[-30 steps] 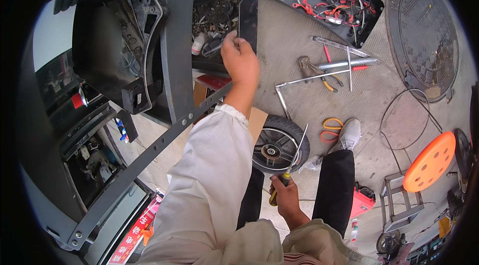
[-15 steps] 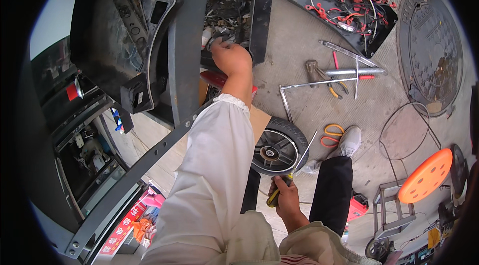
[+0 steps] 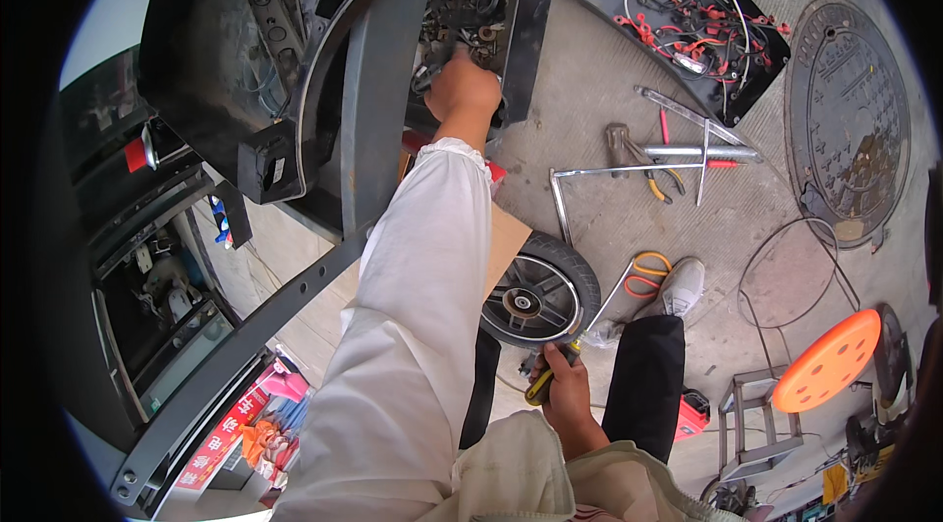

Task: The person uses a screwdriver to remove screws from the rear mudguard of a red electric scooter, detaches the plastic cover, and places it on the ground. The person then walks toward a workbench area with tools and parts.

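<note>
My left hand (image 3: 462,95) is down in a black bin (image 3: 530,41) of small metal parts (image 3: 476,16). One finger points in among the bolts and fittings; the back of the hand hides the others, so I cannot tell whether it grips anything. Low in front of me, my right hand (image 3: 568,394) is closed around the yellow-and-black handle of a screwdriver (image 3: 539,388). Its long shaft points up and to the right, past the rim of a black spoked wheel (image 3: 586,272) on the floor.
A grey metal frame (image 3: 388,80) and black body shell (image 3: 211,60) stand left. At right lie a black tray (image 3: 737,100) of red and black cables, a hammer (image 3: 621,147), pliers (image 3: 660,190), orange-handled scissors (image 3: 648,265), a manhole cover (image 3: 850,119) and an orange-seated stool (image 3: 827,362).
My left hand has shifted slightly right within the bin, uncovering more of the parts. The view has moved a little. My right hand keeps the screwdriver.
</note>
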`<state>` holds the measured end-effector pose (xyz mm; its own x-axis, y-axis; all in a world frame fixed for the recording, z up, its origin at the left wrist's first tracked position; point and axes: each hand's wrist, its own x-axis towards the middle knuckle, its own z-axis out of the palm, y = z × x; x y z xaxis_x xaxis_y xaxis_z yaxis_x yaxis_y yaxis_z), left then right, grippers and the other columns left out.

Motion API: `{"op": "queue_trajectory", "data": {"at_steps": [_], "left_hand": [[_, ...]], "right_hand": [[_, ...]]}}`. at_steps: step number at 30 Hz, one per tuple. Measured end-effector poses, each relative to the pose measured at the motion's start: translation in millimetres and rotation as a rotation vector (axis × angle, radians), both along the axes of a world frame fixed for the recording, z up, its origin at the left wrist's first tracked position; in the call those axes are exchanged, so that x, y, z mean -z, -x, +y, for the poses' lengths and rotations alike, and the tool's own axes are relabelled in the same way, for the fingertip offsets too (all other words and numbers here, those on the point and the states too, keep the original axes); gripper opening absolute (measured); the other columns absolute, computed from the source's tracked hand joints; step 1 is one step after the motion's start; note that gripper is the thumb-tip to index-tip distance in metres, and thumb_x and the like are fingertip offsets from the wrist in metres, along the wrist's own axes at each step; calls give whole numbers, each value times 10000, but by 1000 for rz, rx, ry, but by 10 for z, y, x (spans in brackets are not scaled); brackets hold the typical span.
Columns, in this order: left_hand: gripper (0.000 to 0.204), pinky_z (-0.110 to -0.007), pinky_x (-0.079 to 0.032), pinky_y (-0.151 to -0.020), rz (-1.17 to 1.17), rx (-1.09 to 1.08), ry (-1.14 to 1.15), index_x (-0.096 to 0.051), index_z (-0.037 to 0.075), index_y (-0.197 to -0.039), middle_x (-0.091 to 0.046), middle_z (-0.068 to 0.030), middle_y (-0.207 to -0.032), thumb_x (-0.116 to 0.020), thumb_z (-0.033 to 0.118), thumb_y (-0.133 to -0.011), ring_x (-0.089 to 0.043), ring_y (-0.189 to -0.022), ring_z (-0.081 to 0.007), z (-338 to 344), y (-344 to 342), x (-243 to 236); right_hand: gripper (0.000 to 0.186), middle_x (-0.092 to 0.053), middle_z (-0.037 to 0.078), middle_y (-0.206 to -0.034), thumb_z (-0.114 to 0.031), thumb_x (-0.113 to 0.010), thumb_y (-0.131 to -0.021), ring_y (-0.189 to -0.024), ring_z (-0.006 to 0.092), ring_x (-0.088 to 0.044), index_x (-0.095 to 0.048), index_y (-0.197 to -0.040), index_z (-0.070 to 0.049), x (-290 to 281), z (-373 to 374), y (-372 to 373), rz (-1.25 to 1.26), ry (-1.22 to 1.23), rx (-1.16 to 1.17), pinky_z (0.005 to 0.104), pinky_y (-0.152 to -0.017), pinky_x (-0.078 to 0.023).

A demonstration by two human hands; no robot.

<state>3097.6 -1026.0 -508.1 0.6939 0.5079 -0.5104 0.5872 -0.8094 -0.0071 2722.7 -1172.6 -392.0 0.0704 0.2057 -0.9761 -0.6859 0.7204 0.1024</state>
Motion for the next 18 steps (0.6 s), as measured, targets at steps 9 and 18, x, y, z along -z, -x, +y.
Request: {"op": "queue_trajectory", "data": {"at_steps": [9, 18], "left_hand": [[558, -428, -469, -1017, -492, -230, -3, -478, -1, -1383, -456, -234, -1402, -600, 70, -844, -551, -1199, -408, 207, 192, 143], [227, -444, -526, -841, -359, -76, 6, -742, 148, -1062, -689, -155, -1161, -611, 237, -899, -651, -1070, -362, 297, 151, 171]], "right_hand": [[151, -580, 31, -758, -205, -636, -967, -651, 138, -557, -589, -960, -61, -11, 11, -12, -11, -14, -9, 292, -617, -471], [143, -582, 33, -759, -199, -623, -973, -647, 139, -556, -579, -958, -64, -1, -2, -46, -24, -13, 37, 293, -616, -472]]}}
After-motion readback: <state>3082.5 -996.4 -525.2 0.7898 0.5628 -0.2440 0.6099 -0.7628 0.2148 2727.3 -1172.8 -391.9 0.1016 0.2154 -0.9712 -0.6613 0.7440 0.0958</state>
